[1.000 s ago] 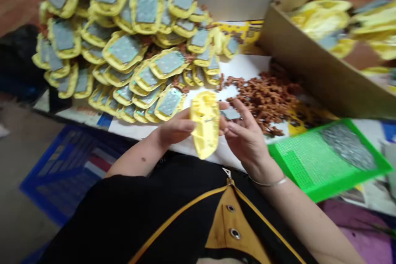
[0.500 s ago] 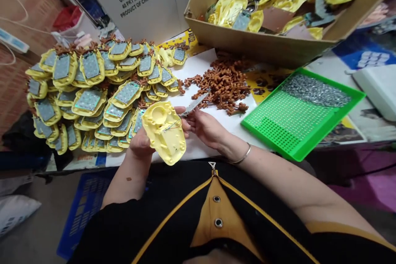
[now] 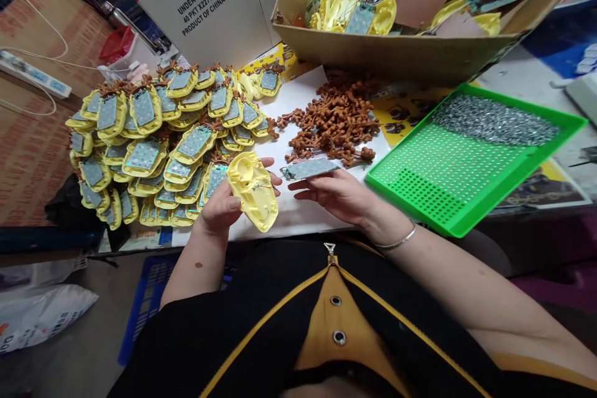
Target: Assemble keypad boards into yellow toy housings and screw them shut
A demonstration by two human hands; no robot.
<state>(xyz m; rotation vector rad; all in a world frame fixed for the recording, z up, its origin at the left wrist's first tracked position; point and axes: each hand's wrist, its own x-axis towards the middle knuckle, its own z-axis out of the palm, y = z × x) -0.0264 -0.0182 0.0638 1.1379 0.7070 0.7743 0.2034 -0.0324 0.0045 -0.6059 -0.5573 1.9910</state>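
Observation:
My left hand (image 3: 222, 202) is closed on a yellow plastic shell (image 3: 257, 202), its hollow inner side up, with a round recess and thin wires showing. Between the thumb and fingers of my right hand (image 3: 338, 194) lies a thin grey circuit board (image 3: 310, 168), held nearly flat. A small gap separates board and shell. Just beyond my hands is a heap of brown bone-shaped plastic pieces (image 3: 333, 121). Left of the shell, yellow shells fitted with grey boards and brown parts form a stacked pile (image 3: 181, 143).
A green perforated tray (image 3: 410, 202) with many small metal screws (image 3: 497, 121) lies to the right. Behind it stands a cardboard box (image 3: 396, 56) full of yellow shells and boards. A white and red carton (image 3: 209, 18) is at the back. A blue crate (image 3: 140, 305) sits below the table.
My right hand has moved right with the board, away from the shell, and the board has turned flatter. The shell in my left hand has tilted a little. The camera view has shifted.

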